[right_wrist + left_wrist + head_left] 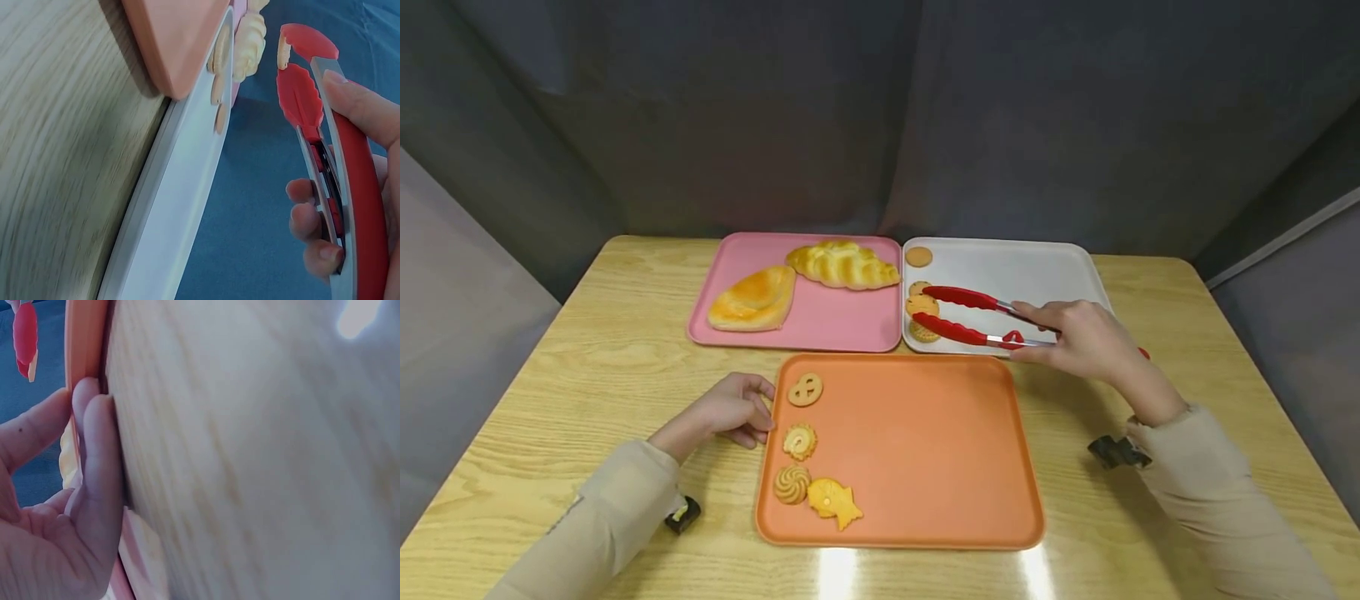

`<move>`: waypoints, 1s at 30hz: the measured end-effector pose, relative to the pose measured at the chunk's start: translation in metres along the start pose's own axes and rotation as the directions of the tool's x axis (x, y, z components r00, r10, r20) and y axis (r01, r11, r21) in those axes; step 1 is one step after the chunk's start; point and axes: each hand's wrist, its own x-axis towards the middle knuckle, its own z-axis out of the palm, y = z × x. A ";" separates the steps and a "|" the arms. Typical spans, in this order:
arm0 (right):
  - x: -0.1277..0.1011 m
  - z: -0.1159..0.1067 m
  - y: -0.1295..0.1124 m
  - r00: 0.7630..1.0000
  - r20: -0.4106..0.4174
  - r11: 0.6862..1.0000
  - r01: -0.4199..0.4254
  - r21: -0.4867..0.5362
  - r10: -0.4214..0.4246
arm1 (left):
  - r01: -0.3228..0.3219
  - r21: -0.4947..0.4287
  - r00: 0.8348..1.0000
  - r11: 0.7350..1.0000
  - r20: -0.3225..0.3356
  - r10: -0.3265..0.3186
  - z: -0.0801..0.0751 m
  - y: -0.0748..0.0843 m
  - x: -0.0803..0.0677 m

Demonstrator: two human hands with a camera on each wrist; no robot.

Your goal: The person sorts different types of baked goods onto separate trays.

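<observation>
My right hand (1078, 337) grips red-tipped tongs (958, 332) over the left part of the white tray (1030, 267). Between the tongs' tips a round cookie (284, 53) is pinched, raised above the tray in the right wrist view. Below it, several cookies lie along that tray's left side, among them a plain round one (918, 256) and a ridged one (923, 332). At the left rim of the orange tray (917, 450), my left hand (737, 410) holds the edge between thumb and fingers. A pretzel-shaped cookie (806, 389) lies near that hand.
Down the orange tray's left side also lie a ring-shaped cookie (800, 441), a swirl cookie (792, 484) and a fish-shaped cookie (835, 502). The pink tray (842, 325) bears two breads (842, 265). Behind the wooden table (625, 350) hangs a dark curtain (737, 117).
</observation>
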 end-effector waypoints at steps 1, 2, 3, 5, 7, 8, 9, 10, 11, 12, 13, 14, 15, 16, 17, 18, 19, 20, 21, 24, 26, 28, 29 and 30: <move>0.000 0.000 0.001 1.000 0.001 1.000 -0.004 -0.004 0.004 | 0.001 -0.001 1.000 1.000 -0.003 -0.001 0.000 0.000 0.000; 0.000 0.000 0.003 1.000 0.001 1.000 -0.007 -0.006 0.007 | 0.002 -0.001 1.000 1.000 -0.005 -0.002 0.000 0.000 0.000; 0.000 0.001 0.004 1.000 0.002 1.000 -0.013 -0.007 0.013 | 0.003 -0.002 1.000 1.000 -0.006 -0.003 0.000 0.000 0.001; 0.000 0.001 0.007 1.000 0.002 1.000 -0.022 -0.002 0.022 | 0.003 -0.002 1.000 1.000 -0.009 -0.003 0.001 0.000 0.001; 0.000 0.001 0.009 0.999 0.004 0.999 -0.038 0.010 0.038 | 0.005 -0.003 1.000 1.000 -0.012 -0.005 0.001 0.000 0.001; 0.001 0.001 0.010 0.999 0.004 0.999 -0.046 0.014 0.046 | 0.003 -0.002 1.000 1.000 -0.008 -0.003 0.001 0.000 0.001; 0.001 0.001 0.011 0.998 0.005 0.998 -0.057 0.016 0.057 | 0.003 -0.002 1.000 1.000 -0.010 -0.003 0.001 0.000 0.000; 0.001 0.001 0.012 0.998 0.008 0.998 -0.065 0.016 0.065 | 0.003 -0.002 1.000 1.000 -0.010 -0.003 0.001 0.000 0.000; 0.002 0.001 0.013 0.997 0.010 0.997 -0.076 0.015 0.076 | 0.003 -0.002 1.000 1.000 -0.011 -0.003 0.001 0.000 0.000; 0.002 0.001 0.014 0.996 0.013 0.996 -0.085 0.012 0.085 | 0.002 -0.001 1.000 1.000 -0.011 -0.002 0.001 0.000 0.000; 0.002 0.001 0.014 0.996 0.015 0.996 -0.092 0.004 0.092 | 0.001 -0.001 1.000 1.000 -0.011 -0.001 0.001 0.000 0.000; 0.002 0.001 0.015 0.995 0.018 0.995 -0.102 0.000 0.102 | 0.000 0.001 1.000 1.000 -0.009 0.000 0.001 0.000 0.000; 0.002 0.001 0.016 0.994 0.020 0.994 -0.109 -0.004 0.109 | -0.001 0.001 1.000 1.000 -0.010 0.001 0.001 0.000 0.000; 0.002 0.002 0.017 0.993 0.024 0.993 -0.119 -0.010 0.119 | -0.002 0.000 1.000 1.000 -0.010 0.002 0.001 0.000 0.000; 0.001 0.002 0.018 0.992 0.025 0.992 -0.127 -0.013 0.127 | -0.001 0.000 1.000 1.000 -0.010 0.001 0.001 0.000 0.000; 0.001 0.003 0.019 0.990 0.028 0.991 -0.135 -0.018 0.136 | -0.001 -0.001 1.000 1.000 -0.011 0.001 0.002 0.000 0.000; 0.001 0.003 0.020 0.989 0.032 0.989 -0.143 -0.023 0.144 | -0.003 0.001 1.000 1.000 -0.007 0.003 0.002 0.000 0.000; 0.001 0.003 0.021 0.987 0.037 0.988 -0.154 -0.025 0.155 | -0.006 0.004 1.000 1.000 -0.004 0.006 0.002 0.001 0.000; 0.002 0.004 0.022 0.985 0.040 0.986 -0.165 -0.027 0.166 | -0.006 0.003 1.000 1.000 -0.006 0.006 0.002 0.001 0.000; 0.003 0.003 0.026 0.974 0.067 0.977 -0.213 -0.029 0.215 | -0.001 0.002 1.000 1.000 -0.012 0.001 0.002 0.001 -0.001; 0.006 0.003 0.028 0.965 0.085 0.969 -0.247 -0.026 0.248 | 0.000 0.003 1.000 1.000 -0.017 0.000 0.002 0.001 -0.001; 0.008 0.002 0.031 0.959 0.099 0.964 -0.265 -0.033 0.267 | 0.002 0.000 1.000 1.000 -0.022 -0.002 0.002 0.001 -0.001; 0.009 0.002 0.032 0.958 0.102 0.963 -0.267 -0.039 0.270 | 0.001 0.000 1.000 1.000 -0.021 -0.001 0.002 0.001 -0.001; 0.010 0.002 0.034 0.958 0.102 0.963 -0.265 -0.043 0.268 | -0.002 0.000 1.000 1.000 -0.021 0.002 0.002 0.000 -0.001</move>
